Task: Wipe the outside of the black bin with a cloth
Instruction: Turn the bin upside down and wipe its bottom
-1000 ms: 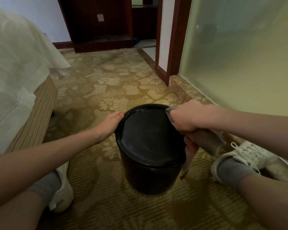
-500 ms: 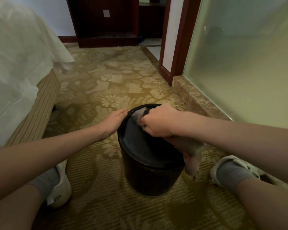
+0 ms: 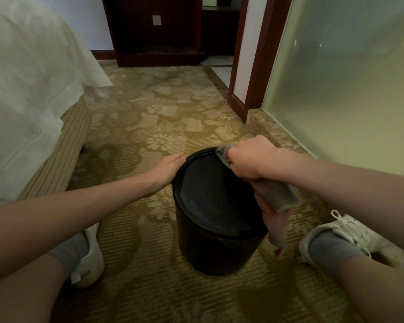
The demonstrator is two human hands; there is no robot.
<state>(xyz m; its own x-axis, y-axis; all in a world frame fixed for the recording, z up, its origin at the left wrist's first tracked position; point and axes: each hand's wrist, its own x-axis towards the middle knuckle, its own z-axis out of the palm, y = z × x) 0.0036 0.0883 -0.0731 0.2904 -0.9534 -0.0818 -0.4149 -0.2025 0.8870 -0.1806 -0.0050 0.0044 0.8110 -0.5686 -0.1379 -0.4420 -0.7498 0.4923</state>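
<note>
Right hand, fisted round cloth, back rightward along black bin rim; left hand flat, unmoved.

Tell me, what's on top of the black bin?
A flat black lid covers the bin. The right hand holds a grey cloth against its far edge; the left hand rests on its left rim. The lid hides whatever is inside.

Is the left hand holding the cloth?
No, the right hand grips the cloth at the rim of the bin; the left hand only rests against the rim's other side.
</note>
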